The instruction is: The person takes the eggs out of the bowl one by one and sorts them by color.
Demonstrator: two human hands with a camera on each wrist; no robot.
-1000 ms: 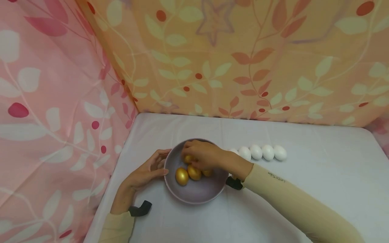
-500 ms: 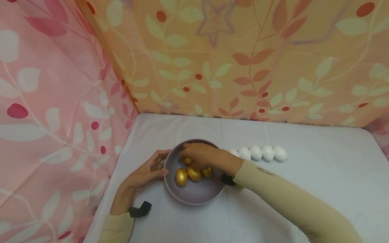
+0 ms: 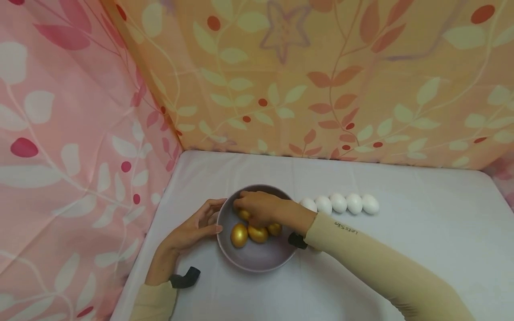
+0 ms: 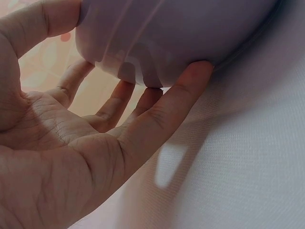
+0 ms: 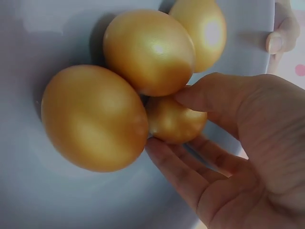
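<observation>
A purple-grey bowl (image 3: 259,263) stands on the white-covered table and holds several golden eggs (image 3: 239,235). My left hand (image 3: 192,229) holds the bowl's left side, its thumb by the rim. In the left wrist view the fingers (image 4: 190,81) touch the bowl's outer wall. My right hand (image 3: 259,207) is down inside the bowl. Its thumb and fingers grip one golden egg (image 5: 176,124) near the bowl's far left wall, as the right wrist view shows. Other golden eggs lie against that one, and the right hand partly hides it in the head view.
To the right of the bowl, a row of several white eggs (image 3: 338,203) lies on the table (image 3: 421,223). Dark wrist mounts (image 3: 185,277) sit at both cuffs. Patterned cloth (image 3: 341,89) hangs behind and to the left of the table.
My right hand and forearm have shifted left, further into the bowl, still at the same golden egg. The left hand and the bowl have stayed in place.
</observation>
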